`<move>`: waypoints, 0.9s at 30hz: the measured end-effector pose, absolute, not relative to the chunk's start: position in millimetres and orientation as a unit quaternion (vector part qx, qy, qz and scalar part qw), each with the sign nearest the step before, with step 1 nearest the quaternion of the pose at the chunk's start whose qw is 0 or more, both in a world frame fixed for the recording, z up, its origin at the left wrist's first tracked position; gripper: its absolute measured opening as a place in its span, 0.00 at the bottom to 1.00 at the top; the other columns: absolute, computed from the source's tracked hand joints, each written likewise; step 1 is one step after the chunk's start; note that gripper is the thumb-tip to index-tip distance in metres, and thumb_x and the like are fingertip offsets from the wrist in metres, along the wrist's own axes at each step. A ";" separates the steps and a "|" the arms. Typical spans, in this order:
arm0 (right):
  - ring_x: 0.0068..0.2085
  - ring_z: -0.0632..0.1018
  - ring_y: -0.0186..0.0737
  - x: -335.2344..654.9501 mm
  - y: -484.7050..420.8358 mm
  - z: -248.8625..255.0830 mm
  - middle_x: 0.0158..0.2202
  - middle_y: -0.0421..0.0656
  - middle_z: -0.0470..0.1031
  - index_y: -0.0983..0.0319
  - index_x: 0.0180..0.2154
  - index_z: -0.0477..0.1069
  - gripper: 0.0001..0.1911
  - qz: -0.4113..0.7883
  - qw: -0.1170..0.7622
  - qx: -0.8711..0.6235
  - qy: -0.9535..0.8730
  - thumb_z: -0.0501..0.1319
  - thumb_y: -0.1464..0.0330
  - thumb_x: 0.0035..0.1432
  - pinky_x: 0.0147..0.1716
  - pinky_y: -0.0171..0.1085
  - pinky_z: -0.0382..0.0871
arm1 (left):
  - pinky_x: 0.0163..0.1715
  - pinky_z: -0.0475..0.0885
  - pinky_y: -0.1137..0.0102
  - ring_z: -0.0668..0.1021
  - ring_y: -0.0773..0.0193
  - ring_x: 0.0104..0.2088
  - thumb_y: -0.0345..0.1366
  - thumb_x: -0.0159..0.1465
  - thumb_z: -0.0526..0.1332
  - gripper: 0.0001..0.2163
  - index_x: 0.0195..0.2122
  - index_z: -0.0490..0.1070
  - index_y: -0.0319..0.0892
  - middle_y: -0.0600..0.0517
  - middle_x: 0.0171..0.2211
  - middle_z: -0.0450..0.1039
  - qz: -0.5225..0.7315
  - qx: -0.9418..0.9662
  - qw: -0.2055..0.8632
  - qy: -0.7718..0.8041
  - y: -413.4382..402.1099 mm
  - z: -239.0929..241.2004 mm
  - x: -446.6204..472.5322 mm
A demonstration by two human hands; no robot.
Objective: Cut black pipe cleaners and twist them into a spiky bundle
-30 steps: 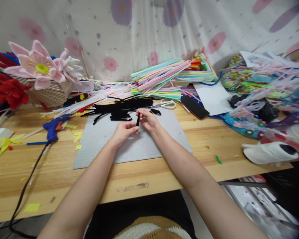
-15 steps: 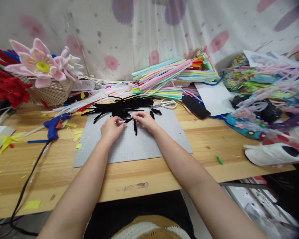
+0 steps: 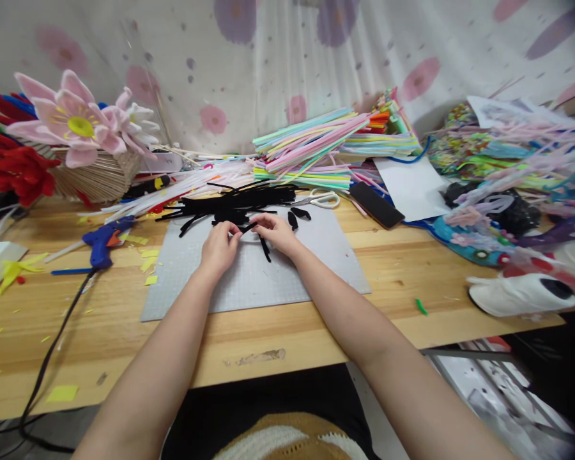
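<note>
My left hand (image 3: 222,248) and my right hand (image 3: 275,232) pinch a short black pipe cleaner (image 3: 248,227) between them, above the grey cutting mat (image 3: 263,287). One black end of it hangs down below my right fingers. Just behind the hands lies a heap of black pipe cleaners (image 3: 234,201). Two small black bent pieces (image 3: 300,213) rest on the mat to the right of my right hand. Scissors with pale handles (image 3: 326,199) lie at the mat's back right. The fingertips hide part of the held piece.
A blue glue gun (image 3: 103,243) with its black cord lies left of the mat, near yellow scraps. Pink and red flowers (image 3: 79,124) stand at the back left. Pastel pipe cleaners (image 3: 316,144), a phone (image 3: 376,206) and a white roll (image 3: 520,295) are around the back and right.
My left hand has shifted slightly right, closer to my right hand. The hanging black end has swung a little to the right.
</note>
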State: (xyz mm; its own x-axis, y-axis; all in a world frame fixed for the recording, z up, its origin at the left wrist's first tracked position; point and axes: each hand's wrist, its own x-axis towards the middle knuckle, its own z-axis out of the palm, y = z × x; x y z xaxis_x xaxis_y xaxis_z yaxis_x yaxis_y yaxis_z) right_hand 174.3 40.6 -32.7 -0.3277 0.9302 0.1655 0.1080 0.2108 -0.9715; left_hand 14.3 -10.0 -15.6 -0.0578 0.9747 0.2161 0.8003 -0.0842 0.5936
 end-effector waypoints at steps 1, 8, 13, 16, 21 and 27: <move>0.30 0.70 0.31 173.8 40.1 -32.5 0.29 0.39 0.72 0.62 0.33 0.71 0.08 0.505 0.421 -0.377 -0.653 0.59 0.67 0.49 0.32 0.32 0.62 | 0.33 0.61 0.67 0.69 0.61 0.33 0.35 0.60 0.54 0.04 0.33 0.66 0.43 0.50 0.32 0.68 0.299 0.671 0.153 0.661 -10.6 -15.7 15.7; 0.28 0.66 0.29 172.7 36.2 -26.5 0.27 0.38 0.69 0.64 0.30 0.70 0.08 0.512 0.422 -0.333 -0.670 0.61 0.67 0.46 0.31 0.32 0.61 | 0.29 0.62 0.70 0.70 0.66 0.28 0.37 0.59 0.55 0.07 0.37 0.65 0.44 0.52 0.32 0.71 0.309 0.672 0.211 0.639 -11.0 -21.3 18.4; 0.27 0.66 0.29 169.7 34.4 -26.7 0.26 0.37 0.67 0.64 0.31 0.67 0.09 0.562 0.425 -0.332 -0.627 0.60 0.67 0.46 0.27 0.31 0.61 | 0.28 0.62 0.71 0.70 0.67 0.26 0.36 0.57 0.55 0.04 0.32 0.66 0.43 0.53 0.28 0.70 0.318 0.691 0.234 0.606 -10.5 -22.7 19.1; 0.27 0.67 0.29 169.2 33.8 -27.0 0.26 0.37 0.67 0.63 0.31 0.67 0.08 0.566 0.421 -0.341 -0.621 0.59 0.68 0.44 0.26 0.30 0.60 | 0.26 0.61 0.72 0.68 0.68 0.24 0.34 0.55 0.55 0.01 0.28 0.64 0.43 0.55 0.24 0.67 0.342 0.664 0.248 0.617 -11.0 -19.8 20.2; 0.25 0.66 0.28 168.5 33.4 -26.5 0.25 0.36 0.67 0.63 0.30 0.66 0.07 0.569 0.425 -0.366 -0.602 0.57 0.70 0.43 0.25 0.30 0.59 | 0.24 0.59 0.72 0.64 0.70 0.21 0.34 0.53 0.55 0.02 0.27 0.64 0.43 0.57 0.21 0.65 0.381 0.617 0.227 0.650 -10.6 -15.4 16.4; 0.24 0.65 0.27 166.9 35.8 -30.0 0.24 0.35 0.67 0.64 0.33 0.68 0.11 0.566 0.419 -0.380 -0.600 0.58 0.72 0.42 0.26 0.31 0.59 | 0.26 0.60 0.72 0.66 0.68 0.24 0.33 0.51 0.54 0.03 0.24 0.65 0.42 0.56 0.21 0.64 0.413 0.605 0.215 0.646 -8.5 -13.2 4.7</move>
State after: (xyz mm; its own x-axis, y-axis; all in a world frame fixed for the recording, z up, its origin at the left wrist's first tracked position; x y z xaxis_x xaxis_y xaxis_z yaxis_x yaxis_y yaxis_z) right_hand 166.9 35.8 -30.0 -0.3606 0.9299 0.0720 -0.0187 0.0700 -0.9974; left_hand 4.7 -8.5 -13.2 -0.1765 0.9592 0.2209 0.6039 -0.0717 0.7938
